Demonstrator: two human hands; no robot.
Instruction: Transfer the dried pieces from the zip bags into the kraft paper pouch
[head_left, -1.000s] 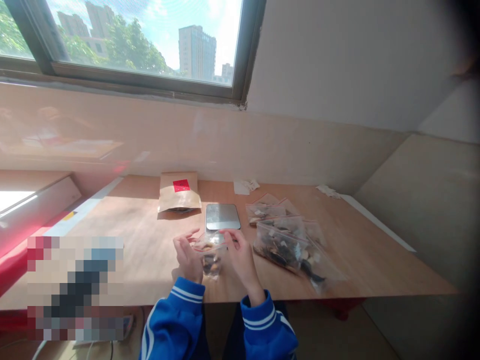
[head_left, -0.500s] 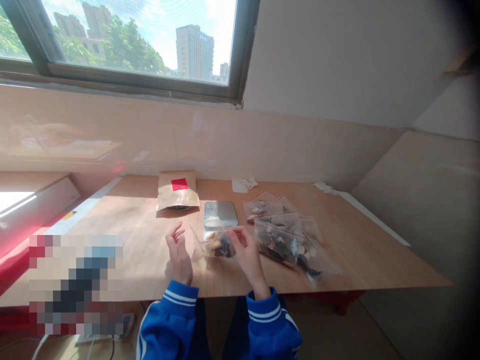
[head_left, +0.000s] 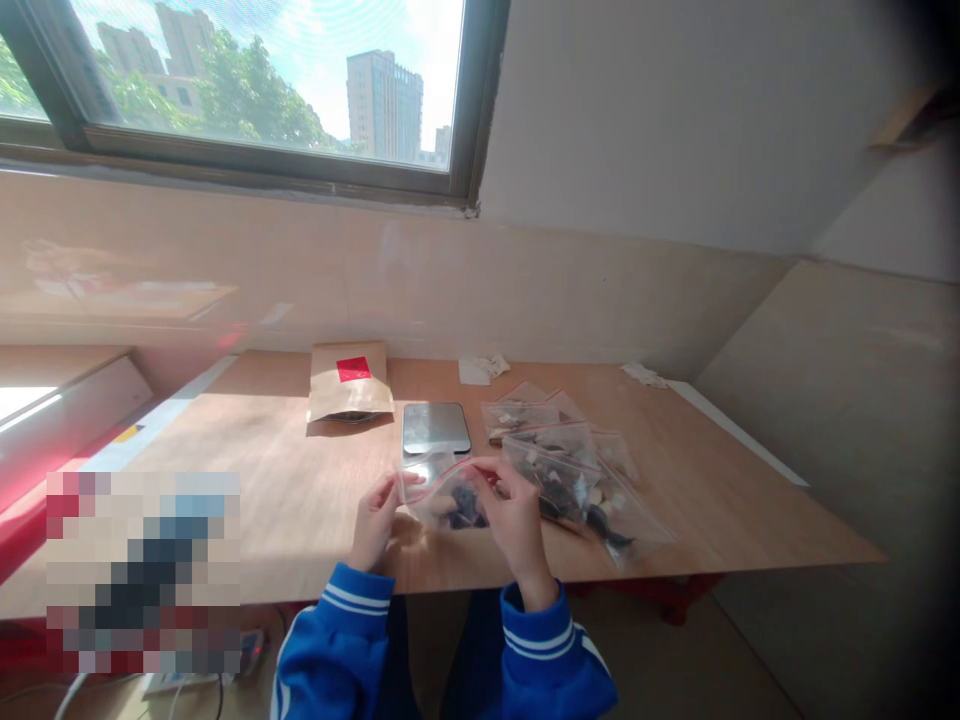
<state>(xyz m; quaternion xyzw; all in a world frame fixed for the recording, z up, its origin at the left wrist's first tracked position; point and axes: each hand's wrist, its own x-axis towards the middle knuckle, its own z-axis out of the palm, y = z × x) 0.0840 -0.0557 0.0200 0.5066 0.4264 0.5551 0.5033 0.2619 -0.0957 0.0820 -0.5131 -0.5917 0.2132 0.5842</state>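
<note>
Between my hands is a clear zip bag (head_left: pixel 442 503) with a red seal line, holding dark and pale pieces that I cannot identify. My left hand (head_left: pixel 377 515) pinches the bag's left edge near the seal. At the other end of the seal, my right hand (head_left: pixel 511 510) grips it between thumb and fingers. Just behind the bag lies a small scale (head_left: pixel 436 428) with a shiny metal plate; its front part is covered by the bag. To the right of my right hand, several similar filled zip bags (head_left: pixel 555 480) lie in an overlapping pile.
A brown paper pouch (head_left: pixel 348 395) with a red label lies at the back left of the wooden table (head_left: pixel 720 480). Crumpled white paper (head_left: pixel 484 369) is near the wall, with another scrap (head_left: pixel 643 375) farther right. A blurred patch covers the lower left.
My left hand has moved right and closed on the bag's left edge, where before it was open beside it. The bag is now stretched between both hands.
</note>
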